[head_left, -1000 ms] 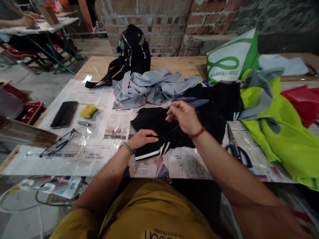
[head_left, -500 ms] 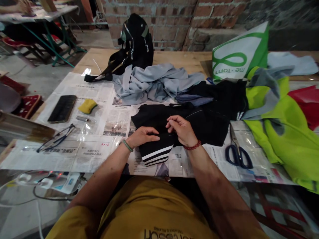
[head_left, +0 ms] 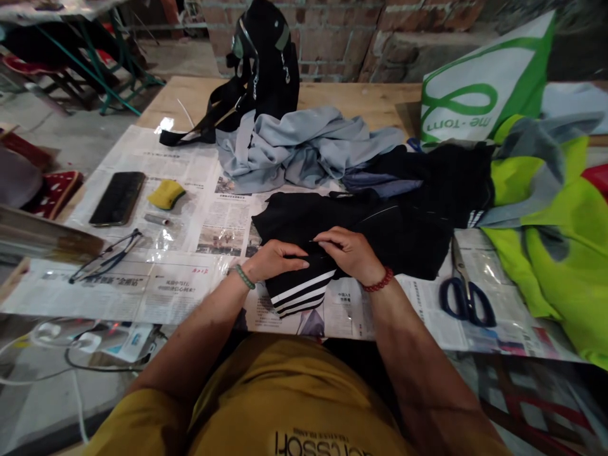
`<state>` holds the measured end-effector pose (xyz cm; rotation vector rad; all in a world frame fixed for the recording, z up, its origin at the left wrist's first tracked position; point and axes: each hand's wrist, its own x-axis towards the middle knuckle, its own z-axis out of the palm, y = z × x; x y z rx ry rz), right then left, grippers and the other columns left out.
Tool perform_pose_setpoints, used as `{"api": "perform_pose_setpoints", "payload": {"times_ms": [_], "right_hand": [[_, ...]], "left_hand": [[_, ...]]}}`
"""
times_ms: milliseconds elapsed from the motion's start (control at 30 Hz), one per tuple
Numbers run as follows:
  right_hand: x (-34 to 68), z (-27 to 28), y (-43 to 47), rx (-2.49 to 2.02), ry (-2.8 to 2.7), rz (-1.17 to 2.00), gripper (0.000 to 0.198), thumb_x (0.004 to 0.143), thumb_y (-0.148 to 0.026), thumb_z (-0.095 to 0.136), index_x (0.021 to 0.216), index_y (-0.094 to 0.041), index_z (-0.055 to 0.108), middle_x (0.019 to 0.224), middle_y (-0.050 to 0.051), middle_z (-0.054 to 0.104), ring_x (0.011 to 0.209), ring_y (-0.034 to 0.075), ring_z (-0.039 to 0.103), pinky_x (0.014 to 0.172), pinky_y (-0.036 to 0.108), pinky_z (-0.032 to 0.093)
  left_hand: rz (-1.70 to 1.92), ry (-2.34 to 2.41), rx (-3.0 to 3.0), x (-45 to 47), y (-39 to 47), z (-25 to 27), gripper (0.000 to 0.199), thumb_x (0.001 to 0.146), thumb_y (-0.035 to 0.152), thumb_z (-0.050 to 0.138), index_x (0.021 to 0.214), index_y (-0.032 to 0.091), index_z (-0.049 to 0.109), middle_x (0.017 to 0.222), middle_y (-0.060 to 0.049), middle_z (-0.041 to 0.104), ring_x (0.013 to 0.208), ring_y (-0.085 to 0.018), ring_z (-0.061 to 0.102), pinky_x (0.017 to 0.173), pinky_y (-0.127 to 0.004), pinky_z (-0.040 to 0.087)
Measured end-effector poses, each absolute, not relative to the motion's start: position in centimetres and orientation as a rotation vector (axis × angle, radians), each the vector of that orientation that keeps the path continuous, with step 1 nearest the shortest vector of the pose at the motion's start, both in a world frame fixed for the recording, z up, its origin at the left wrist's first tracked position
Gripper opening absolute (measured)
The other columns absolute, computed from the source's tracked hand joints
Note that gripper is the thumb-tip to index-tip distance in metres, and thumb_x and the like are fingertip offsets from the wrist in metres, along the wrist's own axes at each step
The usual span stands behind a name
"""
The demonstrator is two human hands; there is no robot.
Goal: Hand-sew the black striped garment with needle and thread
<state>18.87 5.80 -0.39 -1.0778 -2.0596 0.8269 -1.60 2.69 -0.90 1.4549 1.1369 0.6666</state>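
A black garment with white stripes at its near end lies in front of me on the newspaper. My left hand rests on its near part, thumb and fingers gripping the cloth; some fingertips are hidden. My right hand is just to the right, with a thin needle pinched between thumb and forefinger. The needle points left, toward my left hand. A pale line of stitches shows on the cloth beyond my right hand. Blue-handled scissors lie to the right of the garment.
Newspaper under clear plastic covers the table. At left lie a phone, a yellow sponge and glasses. Behind are grey cloth, a black backpack and a white-green bag. A neon-yellow garment lies right.
My right hand has lowered slightly and turned, so the needle now points left over the cloth. My left hand stays almost in place on the garment. The view has shifted a little.
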Motion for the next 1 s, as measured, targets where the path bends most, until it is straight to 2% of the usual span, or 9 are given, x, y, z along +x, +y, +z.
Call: {"api": "perform_pose_setpoints", "payload": {"times_ms": [167,333,733,1000], "right_hand": [[19.06,-0.45,5.89,-1.043,-2.068,0.717,0.016,0.081,-0.018,0.056,0.083,-0.024,0.07,0.088,0.004,0.065,0.08,0.016,0.062,0.072,0.03,0.05],[19.25,-0.81,5.97,-0.986,-2.16,0.672,0.02,0.083,-0.017,0.053,0.086,-0.026,0.07,0.086,0.004,0.064,0.08,0.016,0.061,0.071,0.03,0.049],[19.84,-0.64,6.26,-0.841,-2.165,0.959,0.022,0.082,-0.016,0.053,0.088,-0.028,0.07,0.087,0.002,0.058,0.079,0.012,0.058,0.072,0.026,0.047],[19.58,-0.51,6.17,-0.802,-2.149,1.109,0.022,0.084,-0.017,0.052,0.091,-0.025,0.071,0.084,0.002,0.059,0.077,0.011,0.058,0.07,0.024,0.046]], "left_hand": [[0.703,1.148,1.471,-1.42,2.58,-0.9,0.024,0.068,0.033,0.07,0.084,0.015,0.074,0.076,-0.002,0.071,0.068,-0.013,0.059,0.065,-0.023,0.047],[0.749,1.158,1.459,-1.49,2.64,-0.94,0.024,0.068,0.032,0.069,0.086,0.015,0.074,0.074,-0.001,0.069,0.067,-0.012,0.058,0.065,-0.023,0.047],[0.81,1.135,1.376,-1.51,2.78,-0.87,0.025,0.069,0.034,0.069,0.084,0.014,0.072,0.079,-0.002,0.068,0.073,-0.013,0.058,0.072,-0.024,0.046],[0.811,1.079,1.37,-1.48,2.81,-0.63,0.023,0.07,0.032,0.068,0.083,0.013,0.072,0.08,-0.002,0.069,0.074,-0.013,0.059,0.074,-0.025,0.047]]}}
